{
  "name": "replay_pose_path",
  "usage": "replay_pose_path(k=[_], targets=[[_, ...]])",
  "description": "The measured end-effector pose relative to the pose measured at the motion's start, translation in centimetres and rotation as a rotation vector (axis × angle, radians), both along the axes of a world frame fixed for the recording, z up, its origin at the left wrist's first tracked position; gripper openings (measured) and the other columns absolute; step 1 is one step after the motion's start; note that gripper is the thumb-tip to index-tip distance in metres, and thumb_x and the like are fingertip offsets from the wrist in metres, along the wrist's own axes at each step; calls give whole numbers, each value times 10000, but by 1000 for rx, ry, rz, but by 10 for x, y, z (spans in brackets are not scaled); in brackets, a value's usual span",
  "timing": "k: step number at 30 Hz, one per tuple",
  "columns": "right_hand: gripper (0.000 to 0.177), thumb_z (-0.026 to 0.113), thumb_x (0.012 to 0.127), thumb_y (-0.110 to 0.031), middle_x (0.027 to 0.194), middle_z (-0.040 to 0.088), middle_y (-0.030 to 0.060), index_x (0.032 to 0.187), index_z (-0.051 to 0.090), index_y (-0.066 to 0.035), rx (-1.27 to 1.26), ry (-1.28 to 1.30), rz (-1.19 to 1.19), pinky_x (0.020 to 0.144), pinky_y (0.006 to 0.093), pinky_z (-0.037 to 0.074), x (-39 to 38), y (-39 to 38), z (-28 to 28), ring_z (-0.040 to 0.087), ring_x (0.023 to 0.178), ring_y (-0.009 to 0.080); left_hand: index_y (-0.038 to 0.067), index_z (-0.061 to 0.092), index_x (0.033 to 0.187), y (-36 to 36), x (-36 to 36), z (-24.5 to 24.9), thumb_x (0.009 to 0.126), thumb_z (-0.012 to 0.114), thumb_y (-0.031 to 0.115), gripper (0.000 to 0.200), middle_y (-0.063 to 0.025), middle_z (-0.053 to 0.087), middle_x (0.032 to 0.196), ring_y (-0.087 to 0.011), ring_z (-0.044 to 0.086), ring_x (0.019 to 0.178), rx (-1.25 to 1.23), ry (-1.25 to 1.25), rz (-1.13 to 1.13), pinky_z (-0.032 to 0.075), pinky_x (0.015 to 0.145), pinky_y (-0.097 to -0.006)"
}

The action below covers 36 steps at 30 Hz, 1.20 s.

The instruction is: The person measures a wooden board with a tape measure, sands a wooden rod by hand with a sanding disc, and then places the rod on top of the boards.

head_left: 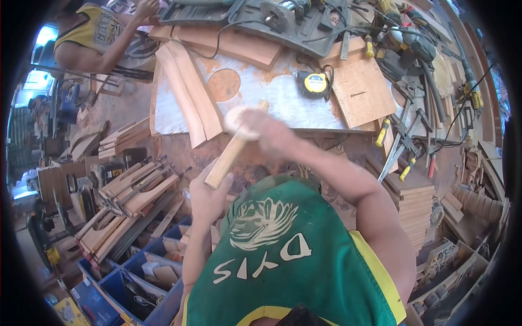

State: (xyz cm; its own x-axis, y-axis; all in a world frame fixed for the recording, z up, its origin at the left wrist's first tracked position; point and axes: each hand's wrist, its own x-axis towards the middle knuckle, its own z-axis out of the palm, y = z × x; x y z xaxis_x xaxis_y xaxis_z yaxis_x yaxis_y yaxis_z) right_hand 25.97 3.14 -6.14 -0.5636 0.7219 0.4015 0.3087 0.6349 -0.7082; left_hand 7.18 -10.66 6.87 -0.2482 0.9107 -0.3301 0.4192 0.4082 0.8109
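My left hand (209, 195) is closed round the lower end of a narrow wooden strip (227, 161), which slants up towards the worktable's front edge. Against the upper part of the strip, my right hand (267, 130) is closed on a pale round disc (237, 120); motion blurs the hand and the disc. The strip's far tip shows just beyond the disc. Left of it, two long shaped boards (190, 92) lie side by side on the worktable (272, 89). A yellow and black tape measure (315, 83) rests farther back on the table.
A square wooden board (361, 92) lies at the table's right, beside clamps (382, 133) and power tools (418, 46). Open tool cases (255, 22) line the back. Another person (98, 41) is at the upper left. Blue bins (138, 271) and stacked wooden parts (138, 190) stand lower left.
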Motion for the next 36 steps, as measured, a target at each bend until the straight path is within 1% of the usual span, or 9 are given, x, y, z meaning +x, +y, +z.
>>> replay_pose_path(k=[4, 9, 11, 17, 21, 26, 31, 32, 36], targets=[[560, 571, 818, 45, 1431, 582, 201, 1371, 593, -36, -77, -45, -8, 1138, 434, 464, -8, -7, 22, 568, 1336, 347, -58, 660, 1317, 5, 7, -3, 910, 726, 109, 445, -65, 737, 998, -69, 628, 813, 121, -2, 17, 519, 724, -251], [485, 619, 887, -91, 1471, 553, 171, 1368, 599, -37, -70, -25, 144, 1173, 432, 425, -9, -29, 42, 515, 1388, 315, -72, 658, 1293, -4, 5, -3, 903, 729, 103, 434, -129, 759, 1061, -133, 696, 953, 122, 37, -21, 550, 837, -309], [501, 644, 879, -130, 1446, 566, 167, 1370, 598, -44, -49, -153, -2, 1168, 425, 429, 12, 34, -44, 505, 1398, 317, -68, 662, 1282, 1, 7, -8, 893, 738, 101, 431, -161, 766, 1066, -152, 716, 993, 137, 31, 0, 556, 870, -326], [572, 641, 815, -5, 1445, 576, 199, 1384, 587, -24, 83, 88, 305, 1191, 414, 419, -14, -57, 84, 533, 1380, 357, -52, 650, 1327, 12, 9, 10, 900, 720, 88, 454, -139, 755, 1090, -136, 691, 991, 146, 74, -109, 546, 874, -315], [441, 489, 876, 5, 1334, 624, 236, 1301, 606, 7, -59, -87, -111, 1135, 437, 458, 16, 33, -29, 553, 1317, 390, -47, 655, 1317, 6, 11, -7, 893, 742, 115, 462, -170, 771, 1039, -156, 733, 938, 136, 52, -34, 566, 827, -318], [470, 565, 863, -6, 1457, 570, 153, 1329, 617, -34, 34, 52, 233, 1162, 428, 433, -17, -52, 72, 513, 1376, 358, -45, 650, 1320, 11, 2, -3, 894, 745, 132, 470, -178, 766, 1039, -161, 738, 956, 88, 60, -124, 565, 841, -322], [497, 555, 862, 6, 1487, 545, 165, 1354, 620, -31, -282, -165, -68, 1186, 449, 403, 19, 44, -31, 455, 1440, 349, -39, 656, 1310, 3, 14, -5, 882, 753, 133, 471, -188, 768, 1023, -186, 754, 941, 195, 98, -44, 572, 830, -330], [477, 513, 886, 10, 1449, 576, 194, 1351, 614, -22, 19, -213, -155, 1179, 457, 408, 19, 39, -36, 491, 1409, 366, -37, 654, 1312, 2, 15, -4, 881, 754, 134, 474, -190, 768, 1018, -192, 758, 935, 189, 101, -41, 574, 825, -330], [491, 506, 915, 3, 1426, 582, 263, 1401, 571, 14, 9, 29, 119, 1193, 441, 413, -12, -37, 50, 535, 1362, 416, -35, 657, 1306, 12, 0, -2, 874, 756, 134, 475, -185, 770, 982, -218, 770, 887, 140, 33, -159, 582, 791, -337]])
